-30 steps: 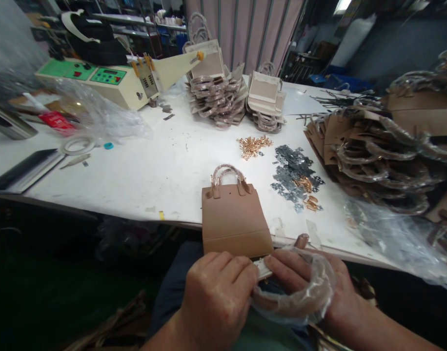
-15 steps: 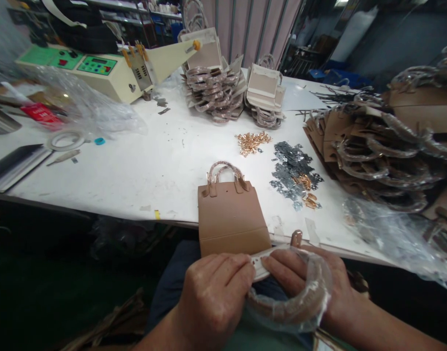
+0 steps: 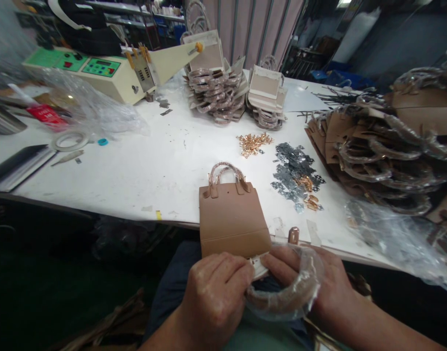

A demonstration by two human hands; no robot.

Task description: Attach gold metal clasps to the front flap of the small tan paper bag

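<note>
A flat brown handbag piece (image 3: 233, 219) lies over the table's front edge, its two plastic-wrapped handles pointing away from me. At its near end, a pale strip with small holes (image 3: 260, 269) shows between my hands. My left hand (image 3: 216, 287) is closed, pinching the strip's left end. My right hand (image 3: 324, 278) presses its fingers on the strip's right end, passing behind a plastic-wrapped handle (image 3: 289, 297) that loops toward me. A small shiny brown tip (image 3: 293, 235) sticks up above my right hand. Whether strip and handbag piece are joined is hidden.
Gold metal fittings (image 3: 253, 144) and dark metal plates (image 3: 294, 165) lie heaped beyond the bag. Wrapped-handle bag pieces are stacked at the back (image 3: 216, 97) and right (image 3: 377, 146). A machine with green panels (image 3: 99, 73), a tape roll (image 3: 70, 140) and a folder (image 3: 18, 168) occupy the left.
Both hands have shifted slightly left with the strip and the wrapped handle. Less of the pale strip shows between them. The view has moved a little.
</note>
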